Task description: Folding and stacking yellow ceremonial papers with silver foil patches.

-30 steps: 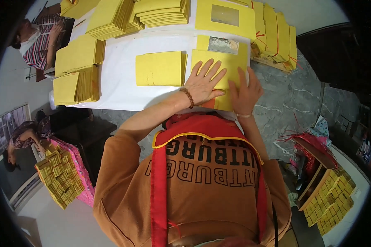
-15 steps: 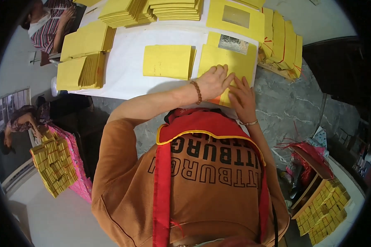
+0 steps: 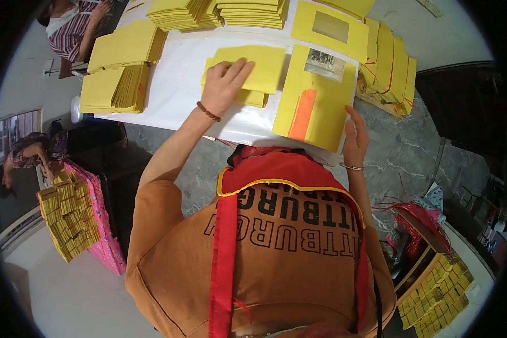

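Paper point(image 3: 267, 65), yellow, under left hand point(image 3: 225, 84); orange-striped sheet point(image 3: 325, 104) beside right hand point(image 3: 356, 139).

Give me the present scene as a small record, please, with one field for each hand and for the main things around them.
Left hand: fingers over a folded yellow sheet; grip unclear
Underneath: folded yellow paper, partly covered
Right hand: at the right edge of a flat yellow sheet; contact unclear
Sheet markings: orange strip, silvery rectangle
Surface: white-covered table
Table's left side: yellow paper stacks
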Tool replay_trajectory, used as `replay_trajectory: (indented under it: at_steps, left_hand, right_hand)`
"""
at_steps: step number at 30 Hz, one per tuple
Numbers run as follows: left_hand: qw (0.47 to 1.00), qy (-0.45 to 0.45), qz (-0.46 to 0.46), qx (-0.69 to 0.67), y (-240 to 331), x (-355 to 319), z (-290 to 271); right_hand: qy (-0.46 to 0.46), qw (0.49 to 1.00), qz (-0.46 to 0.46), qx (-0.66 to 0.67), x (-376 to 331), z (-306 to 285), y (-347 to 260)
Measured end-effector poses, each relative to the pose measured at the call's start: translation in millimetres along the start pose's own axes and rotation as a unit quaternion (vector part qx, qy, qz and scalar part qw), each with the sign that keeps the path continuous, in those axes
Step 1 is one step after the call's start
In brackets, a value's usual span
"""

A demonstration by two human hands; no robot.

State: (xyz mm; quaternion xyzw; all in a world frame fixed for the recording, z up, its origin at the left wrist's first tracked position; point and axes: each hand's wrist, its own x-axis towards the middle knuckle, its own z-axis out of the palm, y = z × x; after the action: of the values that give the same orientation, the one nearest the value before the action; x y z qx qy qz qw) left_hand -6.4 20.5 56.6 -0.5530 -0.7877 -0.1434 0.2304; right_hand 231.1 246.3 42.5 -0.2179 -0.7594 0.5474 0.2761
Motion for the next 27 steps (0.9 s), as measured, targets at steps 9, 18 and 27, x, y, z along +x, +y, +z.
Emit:
replay_trajectory:
  at_steps: [9,18,27]
  left_hand:
    - [0.976,-0.214,-0.008,-0.033,-6.0,-54.5,27.2]
    - [0.959,-0.28,0.001,0.05,-1.4,-50.0,19.8]
    - [0.921,-0.217,0.127,-0.297,75.9,21.0,-5.7]
  right_hand:
    - [-0.058,0.996,-0.011,-0.068,-1.5,4.0,16.9]
    - [-0.116,0.92,-0.182,-0.328,6.9,5.2,7.8]
    - [-0.112,0.94,-0.184,-0.263,9.7,5.5,12.7]
